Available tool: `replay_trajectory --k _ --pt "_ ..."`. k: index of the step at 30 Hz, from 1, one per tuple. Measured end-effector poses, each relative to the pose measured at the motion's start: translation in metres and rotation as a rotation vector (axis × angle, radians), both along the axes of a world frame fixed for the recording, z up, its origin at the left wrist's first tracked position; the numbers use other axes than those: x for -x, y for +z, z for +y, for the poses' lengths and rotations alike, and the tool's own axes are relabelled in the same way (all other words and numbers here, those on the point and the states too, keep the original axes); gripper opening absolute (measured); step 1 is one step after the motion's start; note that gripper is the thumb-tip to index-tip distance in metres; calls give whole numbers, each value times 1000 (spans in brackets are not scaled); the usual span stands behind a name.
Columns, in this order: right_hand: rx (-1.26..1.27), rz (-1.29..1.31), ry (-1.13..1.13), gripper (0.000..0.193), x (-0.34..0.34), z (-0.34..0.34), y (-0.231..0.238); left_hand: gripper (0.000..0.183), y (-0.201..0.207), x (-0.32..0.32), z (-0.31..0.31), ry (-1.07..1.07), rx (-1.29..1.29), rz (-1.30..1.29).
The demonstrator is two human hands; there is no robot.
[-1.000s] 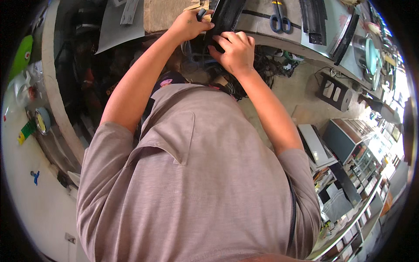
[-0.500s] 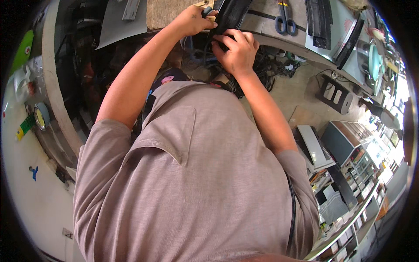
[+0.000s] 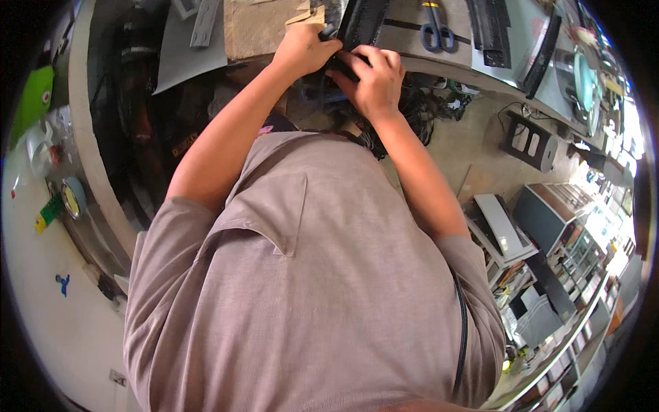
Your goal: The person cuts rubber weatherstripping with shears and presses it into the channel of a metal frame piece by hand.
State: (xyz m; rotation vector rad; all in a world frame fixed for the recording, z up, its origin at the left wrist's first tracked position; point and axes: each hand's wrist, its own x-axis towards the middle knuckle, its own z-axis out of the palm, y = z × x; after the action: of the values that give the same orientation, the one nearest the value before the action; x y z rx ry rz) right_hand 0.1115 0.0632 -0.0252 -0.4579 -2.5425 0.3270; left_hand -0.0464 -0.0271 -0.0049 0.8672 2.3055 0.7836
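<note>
At the bench's near edge, my left hand [image 3: 307, 51] is closed around a short dark-grey handle [image 3: 328, 32], whose far part I cannot make out. Close beside it, my right hand [image 3: 374, 77] curls its fingers on the near end of a long black strip [image 3: 364, 24]. The strip looks like a trough with raised edges and runs out of view at the top. The fingertips of both hands nearly meet at its near end, so what lies between them is hidden. Dark-handled scissors [image 3: 437, 36] lie to the right of the strip.
A worn brown board [image 3: 257, 31] and a grey sheet [image 3: 192, 62] lie left of the hands. More black strips [image 3: 490, 38] rest on the bench at right, near a teal round object [image 3: 583, 82]. Tangled cables [image 3: 415, 117] hang or lie below the edge.
My left hand has come down and right, closer to my right hand at the strip's near end. The view has shifted slightly, and more of the brown board shows.
</note>
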Motion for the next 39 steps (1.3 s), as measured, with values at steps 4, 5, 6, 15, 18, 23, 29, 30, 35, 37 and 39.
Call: replay_trajectory --k 4,5,6,15,18,23,29,30,35,37,39 --pt "-35 88 78 26 -7 5 12 53 -3 -1 -2 206 -176 -531" --pt "-51 168 78 23 -5 6 17 55 0 -2 -1 238 -144 -758" --pt "-58 178 62 23 -5 7 23 57 1 -2 0 270 -105 -984" --pt "-12 197 81 19 -23 -4 76 76 21 -29 29 65 -702 -1820" --pt "-35 192 33 16 -27 -2 88 73 21 -39 36 56 -761 -1905" --pt "9 216 -85 12 -33 -4 90 52 44 -54 42 217 -726 -2001" --pt "189 147 -190 8 -29 1 86 74 34 -75 25 306 -507 -1648" --pt "202 122 -223 8 -29 7 85 72 39 -79 21 247 -478 -1667" --pt "175 82 -94 7 -29 19 93 76 39 -73 22 286 -435 -1687" --pt "244 76 -32 8 -28 25 102 80 32 -69 17 200 -482 -1760" --pt "401 99 50 12 -24 32 118 87 46 -62 21 203 -478 -1778"
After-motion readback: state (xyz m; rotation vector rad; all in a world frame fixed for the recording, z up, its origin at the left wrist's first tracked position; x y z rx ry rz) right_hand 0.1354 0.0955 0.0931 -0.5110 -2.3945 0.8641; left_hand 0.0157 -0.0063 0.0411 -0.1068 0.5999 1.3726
